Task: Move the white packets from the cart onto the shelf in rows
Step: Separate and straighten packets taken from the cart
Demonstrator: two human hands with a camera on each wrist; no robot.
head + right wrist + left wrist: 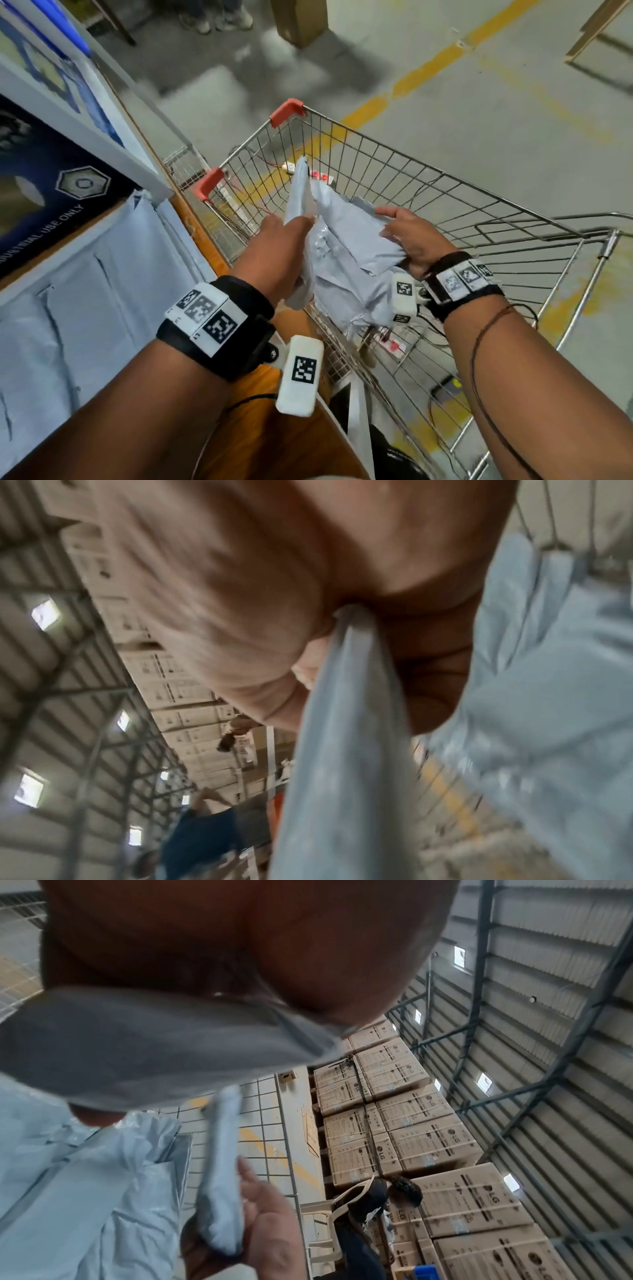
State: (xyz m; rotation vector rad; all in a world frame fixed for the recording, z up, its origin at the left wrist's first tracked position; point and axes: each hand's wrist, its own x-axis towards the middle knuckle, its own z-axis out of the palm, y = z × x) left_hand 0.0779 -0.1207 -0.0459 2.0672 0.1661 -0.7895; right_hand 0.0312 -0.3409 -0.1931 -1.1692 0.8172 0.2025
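Several white packets [346, 284] lie heaped in the wire cart [445, 192]. My left hand [291, 228] grips one white packet [299, 192] and holds it on edge above the heap; the same packet [154, 1047] fills the left wrist view under my palm. My right hand [400, 228] pinches a second packet [356, 233] at its edge, thumb on top. That second packet [346, 750] hangs from my fingers in the blurred right wrist view. More white packets [89, 291] lie flat in rows on the shelf [202, 236] to the left.
The cart's red corner guards [209, 183] stand close to the shelf's wooden edge. A dark printed carton [51, 185] sits on the shelf behind the packets. Stacked cardboard boxes [411, 1123] and a seated person [380, 1202] are further off. Concrete floor with a yellow line [428, 72] lies beyond.
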